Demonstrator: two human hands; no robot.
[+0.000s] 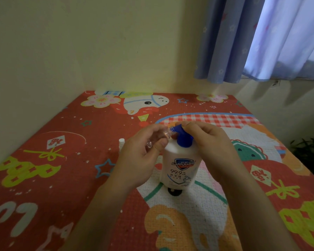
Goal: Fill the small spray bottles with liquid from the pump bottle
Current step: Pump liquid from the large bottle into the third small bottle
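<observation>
Evidently, the small spray bottle (157, 137) is held tilted in the left hand (140, 156), its open mouth at the blue spout of the pump bottle (180, 163), while the right hand (207, 140) is pressed on the pump head, probably to dispense liquid.

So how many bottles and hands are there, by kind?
Pump bottle: 1
Small clear bottle, held in the left hand: 1
White item behind the left hand, maybe another small bottle: 1
Hands, left hand and right hand: 2
Total: 5
</observation>
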